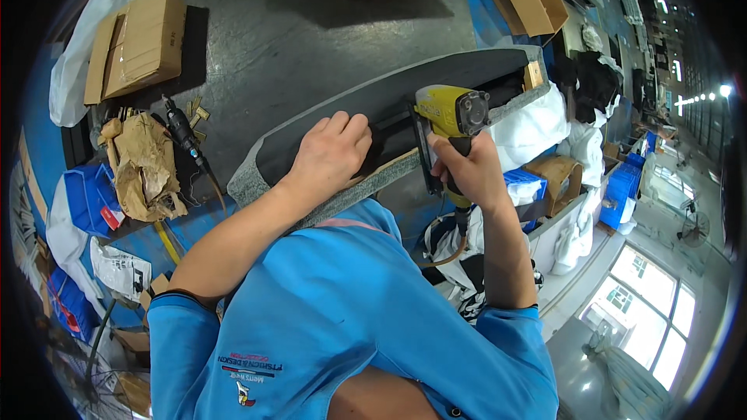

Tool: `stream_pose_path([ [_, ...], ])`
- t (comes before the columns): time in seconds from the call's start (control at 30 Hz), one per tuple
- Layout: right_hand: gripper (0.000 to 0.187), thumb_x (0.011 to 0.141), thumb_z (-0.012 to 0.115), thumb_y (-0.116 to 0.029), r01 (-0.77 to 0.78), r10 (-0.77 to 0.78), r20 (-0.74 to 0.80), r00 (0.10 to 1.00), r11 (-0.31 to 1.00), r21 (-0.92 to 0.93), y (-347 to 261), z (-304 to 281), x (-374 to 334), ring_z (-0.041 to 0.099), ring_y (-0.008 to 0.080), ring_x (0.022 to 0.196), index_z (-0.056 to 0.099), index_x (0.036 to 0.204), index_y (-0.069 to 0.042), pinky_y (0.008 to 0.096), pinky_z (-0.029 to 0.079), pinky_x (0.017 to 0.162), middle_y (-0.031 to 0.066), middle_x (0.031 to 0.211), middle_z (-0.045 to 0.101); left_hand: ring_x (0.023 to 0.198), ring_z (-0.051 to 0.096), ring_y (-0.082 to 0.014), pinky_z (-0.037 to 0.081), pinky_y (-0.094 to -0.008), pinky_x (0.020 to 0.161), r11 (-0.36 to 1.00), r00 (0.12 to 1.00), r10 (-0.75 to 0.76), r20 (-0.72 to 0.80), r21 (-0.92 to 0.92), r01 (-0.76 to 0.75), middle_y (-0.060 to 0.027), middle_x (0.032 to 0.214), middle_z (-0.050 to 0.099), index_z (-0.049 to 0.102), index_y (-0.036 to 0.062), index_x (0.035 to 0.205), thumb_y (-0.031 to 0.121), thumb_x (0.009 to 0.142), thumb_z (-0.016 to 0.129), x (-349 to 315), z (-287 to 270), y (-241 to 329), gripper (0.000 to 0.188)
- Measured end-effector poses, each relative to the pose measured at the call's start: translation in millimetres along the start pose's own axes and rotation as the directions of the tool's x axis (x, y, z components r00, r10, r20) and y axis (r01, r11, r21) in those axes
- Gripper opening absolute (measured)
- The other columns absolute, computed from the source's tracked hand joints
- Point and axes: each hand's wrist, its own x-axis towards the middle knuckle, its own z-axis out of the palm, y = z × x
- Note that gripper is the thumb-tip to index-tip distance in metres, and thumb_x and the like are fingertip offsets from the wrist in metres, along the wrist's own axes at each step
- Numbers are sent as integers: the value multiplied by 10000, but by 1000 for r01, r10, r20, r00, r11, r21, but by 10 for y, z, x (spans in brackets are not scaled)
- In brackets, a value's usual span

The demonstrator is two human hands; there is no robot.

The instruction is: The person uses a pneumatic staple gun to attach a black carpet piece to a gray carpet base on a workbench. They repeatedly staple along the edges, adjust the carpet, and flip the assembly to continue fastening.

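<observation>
Gripping yellow staple gun [443,111] in right hand [473,169], wrapped around the handle beside the near rail of the frame. Reaching into grey-covered frame [393,99] with left hand [334,152], fingers curled; can't tell if pinching fabric. Leaning over dark grey worktop [280,27], with frame along its near edge. Seeing cardboard box [136,50] by the left edge; paper bag [148,167] and black power tool [182,131] toward near left corner; open carton [529,0] at far right. Past right edge: white bags [533,132], then windows [646,303] and fan [692,227]. Open for moving beyond the frame, between box and carton; tighter to the right, near bags.
</observation>
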Motion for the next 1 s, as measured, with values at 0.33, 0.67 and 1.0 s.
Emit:
stream_pose_path([
  [0.33, 211, 966, 713, -203, -105, 103, 90, 991, 994, 18, -94, 379, -190, 629, 79, 614, 707, 916, 2, 274, 500, 570, 9, 676, 668, 897, 577, -231, 503, -336, 756, 999, 1000, 15, -14, -46, -15, -67, 921, 548, 726, 39, 967, 152, 762, 664, -42, -1, -23, 242],
  [0.67, 177, 984, 678, -140, -76, 71, 37, 997, 985, 152, -110, 594, -301, 633, 93, 592, 705, 1015, 32, 250, 495, 536, 37, 732, 672, 960, 608, -274, 490, -400, 792, 975, 974, -220, -51, -32, 219, -91, 1079, 631, 675, 11, 1196, 26, 730, 700, -559, -467, -157, 467],
  [1.0, 230, 992, 687, -142, -73, 69, 39, 997, 990, 121, -193, 672, -344, 629, 77, 591, 713, 1133, 39, 232, 491, 529, 28, 760, 676, 834, 587, -249, 493, -368, 728, 988, 983, -151, -106, -30, 148, -83, 925, 598, 734, -8, 1086, 39, 751, 687, -717, -414, -127, 341],
])
